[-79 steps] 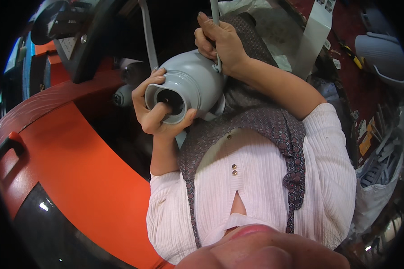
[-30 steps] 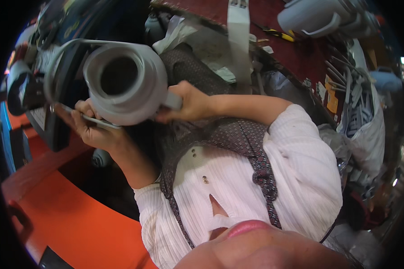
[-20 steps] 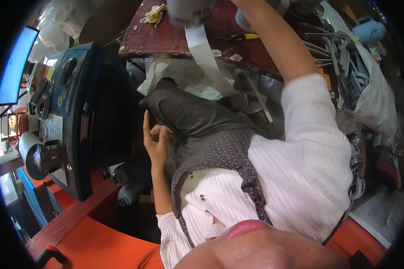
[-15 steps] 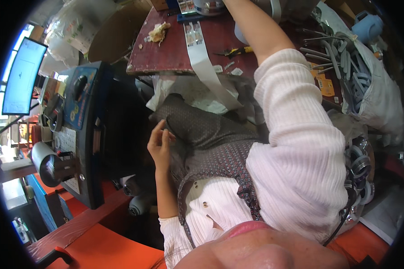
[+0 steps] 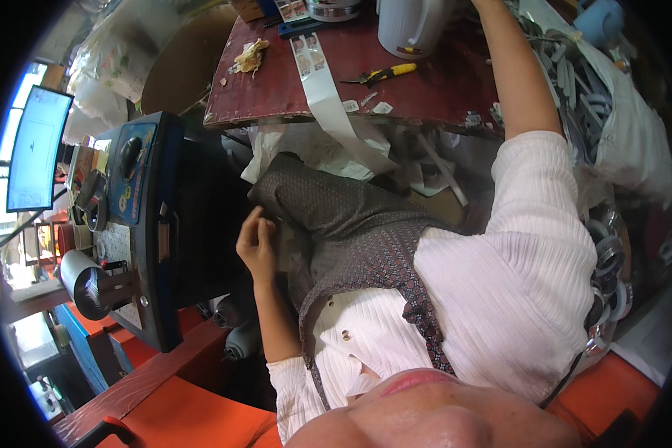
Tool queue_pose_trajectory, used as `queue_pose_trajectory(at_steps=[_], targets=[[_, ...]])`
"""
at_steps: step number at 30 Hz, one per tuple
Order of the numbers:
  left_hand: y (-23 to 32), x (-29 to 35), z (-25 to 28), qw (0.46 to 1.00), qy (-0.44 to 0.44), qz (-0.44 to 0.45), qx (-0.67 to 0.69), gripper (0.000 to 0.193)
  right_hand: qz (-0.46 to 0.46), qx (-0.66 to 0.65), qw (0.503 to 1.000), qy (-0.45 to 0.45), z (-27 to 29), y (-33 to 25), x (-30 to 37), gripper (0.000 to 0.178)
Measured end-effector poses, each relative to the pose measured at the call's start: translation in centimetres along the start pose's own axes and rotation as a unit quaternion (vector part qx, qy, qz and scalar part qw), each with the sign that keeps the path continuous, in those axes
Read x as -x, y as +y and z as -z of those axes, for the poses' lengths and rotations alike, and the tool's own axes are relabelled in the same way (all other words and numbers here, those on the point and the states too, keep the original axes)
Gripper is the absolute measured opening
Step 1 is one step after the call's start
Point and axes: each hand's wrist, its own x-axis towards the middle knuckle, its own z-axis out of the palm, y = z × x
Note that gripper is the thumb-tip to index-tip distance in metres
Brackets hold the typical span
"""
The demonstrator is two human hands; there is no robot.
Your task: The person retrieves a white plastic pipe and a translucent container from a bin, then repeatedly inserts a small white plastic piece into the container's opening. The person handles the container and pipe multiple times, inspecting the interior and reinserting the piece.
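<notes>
My left hand (image 5: 257, 243) is raised beside my dark patterned apron (image 5: 328, 201), its fingers loosely bent and a little apart, with nothing visible in them. My right arm (image 5: 521, 71) stretches over the right side of the dark red table (image 5: 276, 97); its hand lies beyond the top edge, so what it touches is hidden. Left of that arm stands a pale grey plastic jug (image 5: 409, 31) with a handle. A yellow-and-black hand tool (image 5: 381, 74), its kind unclear, lies in front of the jug. A strip of labels (image 5: 322, 86) hangs over the table's front edge.
Grey plastic handle-like parts (image 5: 571, 82) fill a white sack (image 5: 631, 138) at the right, below a blue jug (image 5: 599, 21). A crumpled yellowish scrap (image 5: 251, 57) lies at the table's left. Further left are a monitor (image 5: 39, 149) and a mouse (image 5: 131, 157).
My right arm has swung to the right, away from the grey jug, which now shows more fully. My left hand stays nearly in place. The view has shifted slightly.
</notes>
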Motion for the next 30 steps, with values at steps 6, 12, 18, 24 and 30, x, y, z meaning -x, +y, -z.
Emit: queue_pose_trajectory(at_steps=[6, 12, 18, 24, 30], targets=[[15.6, -1.2, -4.2, 0.872, -0.046, -0.476, 0.103, 0.098, 0.539, -0.405, 0.684, -0.278, 4.6, -12.7, 11.2, 0.038], [18.1, 1.8, -1.3, 0.922, -0.156, -0.350, -0.061, 0.047, 0.428, -0.429, 0.706, -0.366, 1.7, -15.9, 18.1, 0.032], [9.7, -0.4, 10.0, 0.978, 0.136, -0.103, -0.123, 0.038, 0.032, -0.100, 0.960, -0.262, 3.6, 7.0, 15.6, 0.042], [4.1, 1.1, 16.0, 0.963, 0.113, 0.035, -0.240, 0.045, 0.016, 0.465, 0.861, -0.204, 10.8, 26.9, 16.9, 0.050], [4.9, 2.9, 16.4, 0.999, -0.012, -0.022, 0.046, 0.041, -0.214, 0.492, 0.842, -0.047, 16.5, 41.3, 11.9, 0.062]])
